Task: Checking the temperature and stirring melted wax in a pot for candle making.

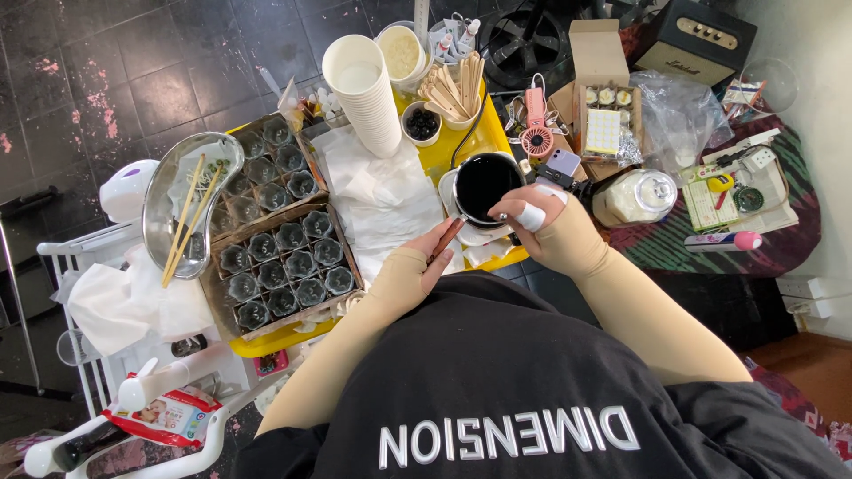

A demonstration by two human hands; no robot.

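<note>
My left hand (pixel 410 270) grips the wooden handle (pixel 446 239) of a small metal pot (pixel 485 184) filled with a dark liquid. The pot sits over a white saucer on the yellow tray (pixel 455 149). My right hand (pixel 532 213), with a white bandage on one finger, rests on the pot's near rim. Both forearms wear beige sleeves. To the left, cardboard boxes hold several small empty glass jars (pixel 281 262).
A stack of white paper cups (pixel 366 96), a cup of wooden sticks (pixel 456 89), a small bowl of dark pieces (pixel 422 122) and white tissue (pixel 380 197) lie on the tray. A metal bowl with chopsticks (pixel 185 200) stands left. A glass jar (pixel 635 197) and clutter are right.
</note>
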